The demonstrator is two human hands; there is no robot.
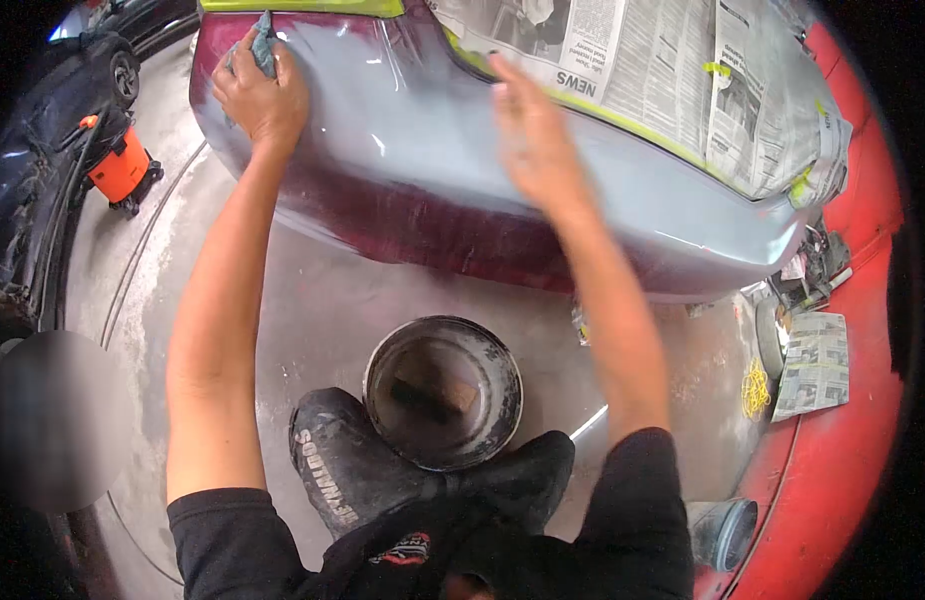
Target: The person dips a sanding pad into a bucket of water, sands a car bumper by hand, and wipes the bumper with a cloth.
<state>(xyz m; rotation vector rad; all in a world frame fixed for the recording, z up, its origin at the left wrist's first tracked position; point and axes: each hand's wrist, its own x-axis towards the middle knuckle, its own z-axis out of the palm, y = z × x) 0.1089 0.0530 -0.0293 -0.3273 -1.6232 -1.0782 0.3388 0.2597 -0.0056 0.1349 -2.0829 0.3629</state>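
Observation:
My left hand (265, 98) presses a crumpled grey-blue rag (263, 50) against the upper left of a car bumper (422, 145). The bumper is dark red, with broad pale grey patches that look like primer. Over the pale area near its upper edge is my right hand (538, 145), smeared by motion, fingers stretched out and nothing visible in them. Whether it touches the surface I cannot tell. Between my knees stands a round bucket (502, 385), with dark and brownish things at the bottom.
Newspaper sheets (662, 70) cover the car above the bumper, edged with yellow-green masking tape (632, 124). An orange shop vacuum (120, 168) stands left beside a dark car (32, 190). To the right are a yellow cord (754, 388), a clear container (722, 533) and a red surface (852, 330).

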